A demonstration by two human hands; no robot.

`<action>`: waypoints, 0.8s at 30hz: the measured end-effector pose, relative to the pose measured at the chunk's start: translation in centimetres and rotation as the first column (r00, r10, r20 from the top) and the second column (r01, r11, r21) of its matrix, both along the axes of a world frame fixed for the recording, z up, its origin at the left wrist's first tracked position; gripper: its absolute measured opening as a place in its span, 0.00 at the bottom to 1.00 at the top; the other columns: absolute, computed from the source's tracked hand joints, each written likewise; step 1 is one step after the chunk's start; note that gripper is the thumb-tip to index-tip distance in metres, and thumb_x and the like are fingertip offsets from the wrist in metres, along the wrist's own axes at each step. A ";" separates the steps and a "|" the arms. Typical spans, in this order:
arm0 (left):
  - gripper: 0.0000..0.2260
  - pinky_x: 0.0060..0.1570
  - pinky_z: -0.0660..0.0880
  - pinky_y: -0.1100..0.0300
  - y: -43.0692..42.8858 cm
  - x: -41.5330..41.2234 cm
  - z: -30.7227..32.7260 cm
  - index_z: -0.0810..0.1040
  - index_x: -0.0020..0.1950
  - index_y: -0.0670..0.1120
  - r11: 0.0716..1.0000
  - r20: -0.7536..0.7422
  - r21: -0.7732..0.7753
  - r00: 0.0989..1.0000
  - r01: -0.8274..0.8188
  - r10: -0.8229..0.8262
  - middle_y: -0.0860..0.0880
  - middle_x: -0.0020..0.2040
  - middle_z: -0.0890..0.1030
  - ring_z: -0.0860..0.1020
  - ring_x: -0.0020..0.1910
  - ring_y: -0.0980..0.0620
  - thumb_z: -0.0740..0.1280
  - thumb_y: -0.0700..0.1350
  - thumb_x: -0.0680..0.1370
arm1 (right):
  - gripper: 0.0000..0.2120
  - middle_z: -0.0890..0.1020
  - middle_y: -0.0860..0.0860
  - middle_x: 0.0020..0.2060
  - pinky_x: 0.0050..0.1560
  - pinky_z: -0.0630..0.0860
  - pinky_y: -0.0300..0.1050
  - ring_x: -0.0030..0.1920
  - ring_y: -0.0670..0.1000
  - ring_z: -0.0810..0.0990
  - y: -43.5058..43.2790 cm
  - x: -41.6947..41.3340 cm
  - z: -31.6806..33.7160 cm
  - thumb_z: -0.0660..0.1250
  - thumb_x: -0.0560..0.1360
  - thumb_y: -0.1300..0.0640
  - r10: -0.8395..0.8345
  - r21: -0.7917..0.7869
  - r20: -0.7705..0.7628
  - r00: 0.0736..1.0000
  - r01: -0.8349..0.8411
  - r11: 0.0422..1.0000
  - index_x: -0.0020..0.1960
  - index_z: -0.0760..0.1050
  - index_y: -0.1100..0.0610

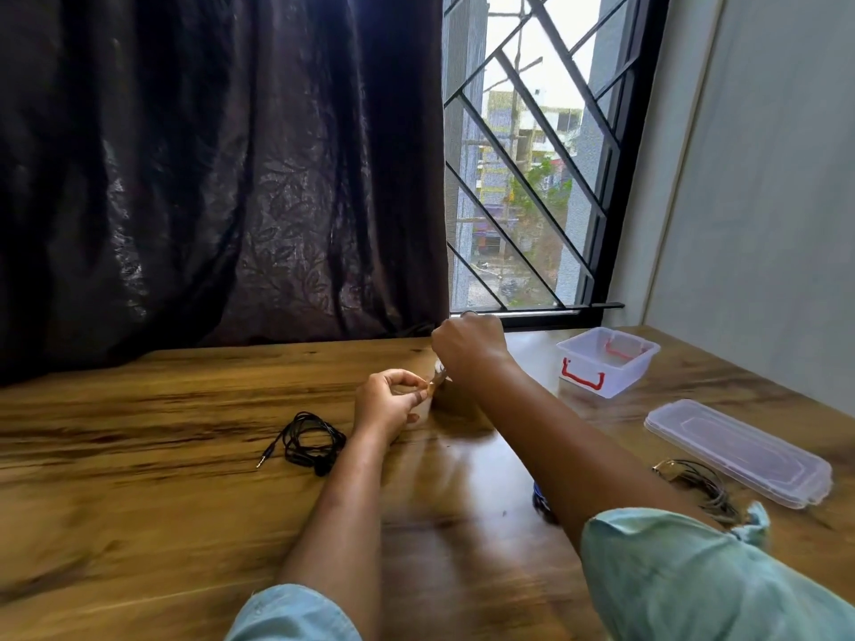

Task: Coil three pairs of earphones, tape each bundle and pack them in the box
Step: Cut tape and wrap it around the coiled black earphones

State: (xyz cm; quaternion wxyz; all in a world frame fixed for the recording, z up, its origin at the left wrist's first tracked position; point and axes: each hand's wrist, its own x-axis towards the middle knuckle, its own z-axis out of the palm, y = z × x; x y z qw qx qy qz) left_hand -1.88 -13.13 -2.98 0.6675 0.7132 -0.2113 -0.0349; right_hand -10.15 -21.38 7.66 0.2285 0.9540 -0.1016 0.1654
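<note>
Both hands are raised over the middle of the wooden surface (139, 432) and are pulling a short strip of clear tape (437, 374) between them. The left hand (393, 404) pinches the near end of the strip between thumb and fingertips. The right hand (469, 347) is closed in a fist higher and farther from the body; what it grips is hidden by its own back, most likely the tape roll, but this cannot be confirmed. The strip runs diagonally, low at the left hand and rising away to the right hand. The black earphones (310, 439) lie as a loose coil on the surface just beside the left wrist, to its left, with the plug end trailing outward to the left; the coil carries no visible tape. The left hand is the nearer one to this bundle; the right arm crosses well clear of it. A second, grey earphone bundle (703, 488) lies near the right elbow, beside the lid (740, 451). The open box (606, 360) with red latches stands beyond the right hand, toward the window, and looks empty. Judged from this layout, the strip must travel down and left to reach the black coil, so taping is the step in hand and packing has not begun.
</note>
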 end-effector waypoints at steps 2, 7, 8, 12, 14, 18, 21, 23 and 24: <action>0.06 0.28 0.75 0.63 0.0 0.0 0.0 0.82 0.38 0.48 1.000 0.004 0.002 1.000 -0.002 0.002 0.44 0.45 0.83 0.81 0.40 0.50 0.74 0.38 0.70 | 0.12 0.81 0.51 0.55 0.43 0.66 0.44 0.59 0.55 0.77 0.1 0.0 0.1 0.63 0.77 0.62 -0.004 -0.044 -0.009 1.000 0.003 0.999 0.59 0.78 0.54; 0.05 0.28 0.76 0.62 0.0 0.0 0.0 0.82 0.38 0.48 1.000 0.011 0.009 1.000 -0.017 0.017 0.45 0.45 0.84 0.82 0.42 0.48 0.75 0.39 0.70 | 0.11 0.82 0.50 0.54 0.44 0.66 0.43 0.57 0.54 0.79 0.4 0.1 0.2 0.62 0.78 0.61 -0.006 -0.072 -0.011 1.000 0.005 0.997 0.57 0.78 0.54; 0.04 0.28 0.77 0.61 0.0 0.0 0.0 0.82 0.38 0.47 1.000 0.013 0.010 1.000 -0.024 0.024 0.45 0.45 0.83 0.82 0.41 0.48 0.75 0.39 0.70 | 0.11 0.82 0.50 0.53 0.44 0.67 0.43 0.56 0.54 0.79 0.4 0.1 0.3 0.62 0.78 0.62 -0.010 -0.083 -0.010 1.000 0.009 0.997 0.57 0.78 0.54; 0.03 0.29 0.79 0.59 0.0 -0.2 0.2 0.82 0.41 0.43 0.998 0.024 0.002 0.998 -0.055 0.055 0.46 0.44 0.82 0.80 0.41 0.50 0.72 0.37 0.72 | 0.11 0.82 0.50 0.53 0.44 0.67 0.43 0.56 0.54 0.80 -0.2 -0.4 0.5 0.64 0.77 0.62 -0.021 -0.072 -0.019 1.000 0.020 0.997 0.56 0.78 0.54; 0.02 0.30 0.80 0.58 0.1 -0.3 0.3 0.81 0.42 0.43 0.998 0.012 -0.029 0.998 -0.058 0.059 0.47 0.42 0.81 0.79 0.40 0.51 0.71 0.37 0.73 | 0.11 0.82 0.50 0.53 0.44 0.67 0.43 0.57 0.54 0.80 -0.6 -0.7 0.6 0.66 0.76 0.61 -0.036 -0.002 0.006 0.999 0.036 0.999 0.57 0.78 0.54; 0.03 0.28 0.78 0.60 0.2 -0.1 0.4 0.79 0.42 0.45 0.981 -0.100 -0.169 0.992 -0.097 0.081 0.49 0.38 0.79 0.76 0.35 0.53 0.69 0.39 0.76 | 0.12 0.81 0.54 0.55 0.44 0.69 0.44 0.58 0.56 0.79 -1.9 -1.6 0.6 0.67 0.74 0.62 -0.176 0.221 0.124 0.976 0.146 0.964 0.58 0.77 0.57; 0.03 0.28 0.78 0.60 0.1 0.0 0.3 0.78 0.42 0.47 0.977 -0.126 -0.191 0.989 -0.099 0.076 0.49 0.39 0.79 0.76 0.35 0.53 0.69 0.41 0.76 | 0.14 0.78 0.54 0.59 0.50 0.72 0.46 0.64 0.57 0.73 -3.8 -2.6 0.1 0.66 0.77 0.56 -0.357 0.434 0.154 0.921 0.261 0.862 0.61 0.74 0.57; 0.03 0.28 0.77 0.60 0.1 -0.1 0.2 0.78 0.42 0.47 0.984 -0.091 -0.161 0.994 -0.072 0.058 0.48 0.39 0.80 0.76 0.35 0.53 0.69 0.42 0.76 | 0.17 0.77 0.55 0.60 0.52 0.73 0.48 0.66 0.58 0.70 -5.4 -3.3 -0.7 0.68 0.76 0.56 -0.468 0.609 0.134 0.874 0.299 0.734 0.63 0.71 0.58; 0.04 0.28 0.77 0.61 0.0 -0.2 0.3 0.77 0.42 0.47 0.987 -0.066 -0.148 0.996 -0.062 0.053 0.48 0.38 0.80 0.76 0.35 0.53 0.69 0.42 0.76 | 0.20 0.78 0.56 0.60 0.51 0.73 0.49 0.65 0.59 0.72 -6.1 -3.8 -1.2 0.70 0.74 0.57 -0.520 0.684 0.107 0.848 0.316 0.657 0.63 0.69 0.60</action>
